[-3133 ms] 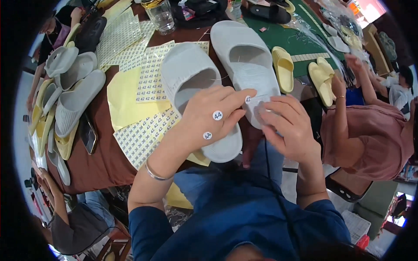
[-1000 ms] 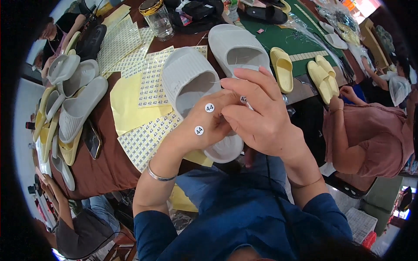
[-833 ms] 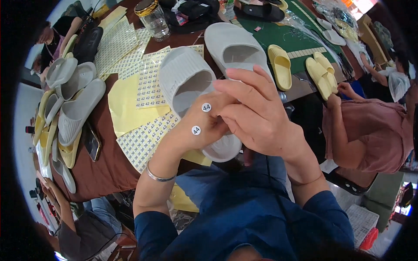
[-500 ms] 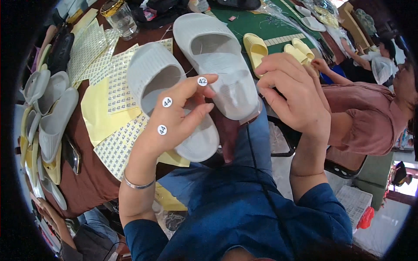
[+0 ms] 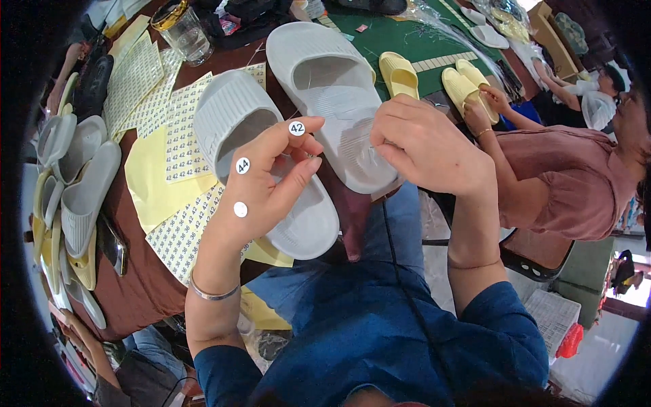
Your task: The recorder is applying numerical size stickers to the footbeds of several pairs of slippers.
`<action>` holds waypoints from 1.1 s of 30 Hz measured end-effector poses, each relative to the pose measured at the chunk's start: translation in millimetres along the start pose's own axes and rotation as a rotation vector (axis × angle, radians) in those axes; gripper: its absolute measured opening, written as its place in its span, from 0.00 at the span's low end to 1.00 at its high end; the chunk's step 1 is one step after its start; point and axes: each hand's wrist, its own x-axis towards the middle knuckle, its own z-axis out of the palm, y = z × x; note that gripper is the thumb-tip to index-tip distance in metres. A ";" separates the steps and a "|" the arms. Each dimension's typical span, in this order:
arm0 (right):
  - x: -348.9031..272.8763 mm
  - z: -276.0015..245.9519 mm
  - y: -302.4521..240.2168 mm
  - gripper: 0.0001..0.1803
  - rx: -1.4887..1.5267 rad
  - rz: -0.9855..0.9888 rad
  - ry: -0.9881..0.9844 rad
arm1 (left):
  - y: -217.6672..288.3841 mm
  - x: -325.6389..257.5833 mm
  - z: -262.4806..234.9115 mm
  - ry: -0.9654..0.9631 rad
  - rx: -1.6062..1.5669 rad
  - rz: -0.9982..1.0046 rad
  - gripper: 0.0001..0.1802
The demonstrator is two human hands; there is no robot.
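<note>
Two light grey slide sandals lie side by side in front of me, the left slide (image 5: 305,227) and the right slide (image 5: 322,68). My left hand (image 5: 261,173) hovers over the left slide, thumb and forefinger apart, with nothing visible between them. Small round white stickers (image 5: 243,165) cling to its back and forefinger. Above the heel of the right slide, my right hand (image 5: 434,146) has its fingers curled together. Whatever it may pinch is hidden. Sheets of round number stickers (image 5: 186,146) lie left of the slides, partly under the left one.
A pile of grey and yellow slides (image 5: 88,193) stands at the left, beside a dark phone (image 5: 114,244). A glass jar (image 5: 183,34) stands farther back. On the right, a co-worker (image 5: 542,176) handles yellow slides (image 5: 464,85); another yellow slide (image 5: 399,74) lies nearer me.
My right hand has moved left and slightly down over the right slide's heel, its fingers closing. My left hand has shifted a little left. The co-worker's hands have come onto the yellow slides.
</note>
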 end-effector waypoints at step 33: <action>12.1 -2.4 7.6 0.04 -0.112 -0.117 -0.114 | -2.5 -0.6 -0.5 -0.018 0.019 0.008 0.22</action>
